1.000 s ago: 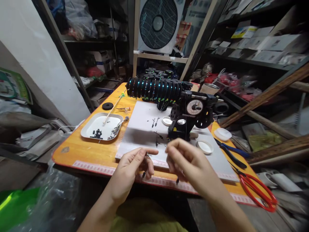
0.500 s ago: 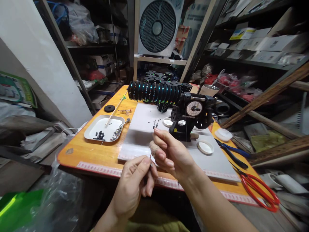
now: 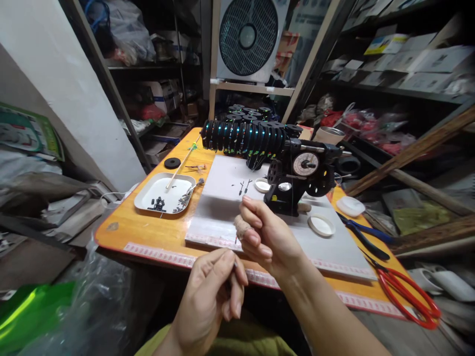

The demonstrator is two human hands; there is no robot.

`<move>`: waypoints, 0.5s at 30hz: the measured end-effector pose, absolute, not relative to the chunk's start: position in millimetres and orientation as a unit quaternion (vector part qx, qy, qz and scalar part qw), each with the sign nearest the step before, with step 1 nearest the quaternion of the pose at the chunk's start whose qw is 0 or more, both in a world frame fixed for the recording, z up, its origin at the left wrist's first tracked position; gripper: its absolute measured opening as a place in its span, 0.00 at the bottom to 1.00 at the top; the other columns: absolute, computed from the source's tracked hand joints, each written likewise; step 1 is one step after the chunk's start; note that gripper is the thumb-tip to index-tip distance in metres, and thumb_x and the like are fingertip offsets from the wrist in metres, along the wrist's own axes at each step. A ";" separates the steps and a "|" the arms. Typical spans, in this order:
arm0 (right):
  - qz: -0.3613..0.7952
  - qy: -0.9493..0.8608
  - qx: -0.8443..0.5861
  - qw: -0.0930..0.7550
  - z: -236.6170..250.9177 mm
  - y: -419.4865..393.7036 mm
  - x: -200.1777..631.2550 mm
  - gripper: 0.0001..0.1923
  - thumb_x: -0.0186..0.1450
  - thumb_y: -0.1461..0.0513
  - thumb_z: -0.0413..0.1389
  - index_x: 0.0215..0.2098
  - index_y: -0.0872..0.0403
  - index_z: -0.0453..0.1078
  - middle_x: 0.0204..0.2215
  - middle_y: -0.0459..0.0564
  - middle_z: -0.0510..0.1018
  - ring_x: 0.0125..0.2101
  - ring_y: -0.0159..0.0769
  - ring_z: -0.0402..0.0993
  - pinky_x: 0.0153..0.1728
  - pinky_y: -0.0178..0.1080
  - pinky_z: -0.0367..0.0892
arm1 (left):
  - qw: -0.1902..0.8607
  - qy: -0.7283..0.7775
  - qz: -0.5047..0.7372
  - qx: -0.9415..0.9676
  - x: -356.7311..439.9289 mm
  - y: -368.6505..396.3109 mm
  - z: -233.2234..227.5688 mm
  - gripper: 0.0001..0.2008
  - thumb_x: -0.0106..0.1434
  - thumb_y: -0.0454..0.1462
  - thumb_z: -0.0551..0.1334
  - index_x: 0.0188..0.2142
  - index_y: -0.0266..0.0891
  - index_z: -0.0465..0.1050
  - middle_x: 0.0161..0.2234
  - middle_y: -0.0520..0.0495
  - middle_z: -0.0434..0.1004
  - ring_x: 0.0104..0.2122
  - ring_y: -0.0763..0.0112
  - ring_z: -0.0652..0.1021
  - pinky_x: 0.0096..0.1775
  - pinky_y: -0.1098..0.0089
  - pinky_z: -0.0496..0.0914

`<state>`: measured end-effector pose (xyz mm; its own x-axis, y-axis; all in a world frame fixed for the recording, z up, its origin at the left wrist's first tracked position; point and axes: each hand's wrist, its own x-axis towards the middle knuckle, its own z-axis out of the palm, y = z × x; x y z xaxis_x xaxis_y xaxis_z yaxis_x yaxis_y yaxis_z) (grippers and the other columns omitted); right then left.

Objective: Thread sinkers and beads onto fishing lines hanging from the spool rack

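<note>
Orange table (image 3: pixel 148 237) with a white mat (image 3: pixel 222 207), amid cluttered shelves and a fan (image 3: pixel 248 37). Thin dark piece (image 3: pixel 234 267), perhaps a small float, pinched in left hand (image 3: pixel 211 301) at table's near edge. Right hand (image 3: pixel 265 237) just above, fingers curled, bandaged fingertip; contents unclear. No legible writing.

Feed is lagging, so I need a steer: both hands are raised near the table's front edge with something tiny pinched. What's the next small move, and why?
Probably bring the right hand down to the left hand, whose fingertips pinch a thin piece too small to identify. The hands are apart, above the table.
</note>
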<state>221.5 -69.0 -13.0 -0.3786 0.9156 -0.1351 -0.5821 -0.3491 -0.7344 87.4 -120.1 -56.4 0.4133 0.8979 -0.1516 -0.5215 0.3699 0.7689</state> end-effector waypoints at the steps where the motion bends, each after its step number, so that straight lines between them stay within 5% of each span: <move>1: 0.772 -0.303 -0.277 0.485 -12.2 -68.9 222.3 0.25 0.64 0.53 0.58 0.17 0.52 0.52 0.10 0.38 0.67 0.05 0.17 0.46 0.05 0.21 0.44 | 0.778 0.291 0.454 0.323 87.3 -121.4 -57.6 0.21 0.62 0.51 0.65 0.24 0.35 0.74 0.09 0.56 0.63 0.12 0.83 0.59 0.18 0.76 0.49; 6: 0.766 -0.310 -0.283 0.486 -10.7 -68.9 227.9 0.25 0.62 0.52 0.60 0.17 0.53 0.55 0.10 0.38 0.68 0.05 0.17 0.47 0.05 0.21 0.44 | 0.795 0.301 0.432 0.303 84.1 -125.7 -59.8 0.17 0.65 0.48 0.65 0.33 0.35 0.76 0.14 0.56 0.68 0.13 0.83 0.60 0.18 0.78 0.51; 15: 0.754 -0.322 -0.299 0.488 -14.5 -70.0 229.9 0.25 0.61 0.51 0.62 0.18 0.53 0.54 0.11 0.38 0.67 0.05 0.16 0.46 0.05 0.21 0.43 | 0.828 0.265 0.409 0.277 78.2 -129.1 -68.2 0.19 0.61 0.50 0.67 0.26 0.34 0.76 0.12 0.52 0.72 0.07 0.86 0.57 0.11 0.81 0.46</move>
